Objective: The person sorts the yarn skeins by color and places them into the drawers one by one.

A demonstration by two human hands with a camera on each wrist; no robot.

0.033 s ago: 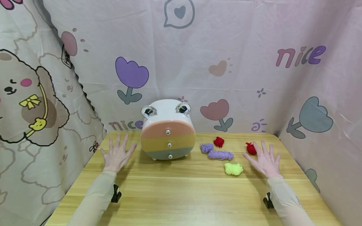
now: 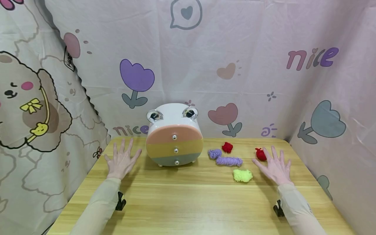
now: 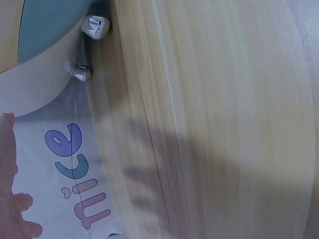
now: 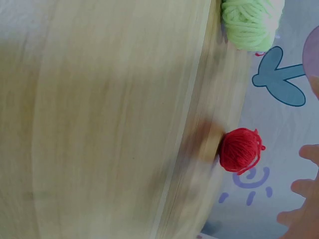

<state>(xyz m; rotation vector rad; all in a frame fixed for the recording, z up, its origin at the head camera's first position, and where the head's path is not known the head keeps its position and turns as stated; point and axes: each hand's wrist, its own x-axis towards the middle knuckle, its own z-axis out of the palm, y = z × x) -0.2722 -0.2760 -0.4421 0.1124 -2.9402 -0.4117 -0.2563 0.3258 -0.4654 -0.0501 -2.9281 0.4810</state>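
Observation:
My left hand (image 2: 120, 161) is held with fingers spread to the left of a rounded frog-eyed drawer box (image 2: 174, 146), and nothing is in it. The box has a white body, peach, yellow and blue-green drawer fronts, and silver knobs. On the right, my right hand (image 2: 276, 167) also has its fingers spread and holds nothing. Its thumb side is nearest a red ball of yarn (image 2: 260, 154), which shows whole in the right wrist view. Left of that hand lies a bright yellow-green yarn bundle (image 2: 242, 176). Two purple yarn bundles (image 2: 229, 161) lie between it and the box.
A second red yarn ball (image 2: 227, 147) sits behind the purple yarn near the back edge. Everything stands on a wood-grain table (image 2: 188, 209). A printed curtain (image 2: 252, 39) hangs close behind the table and along both sides.

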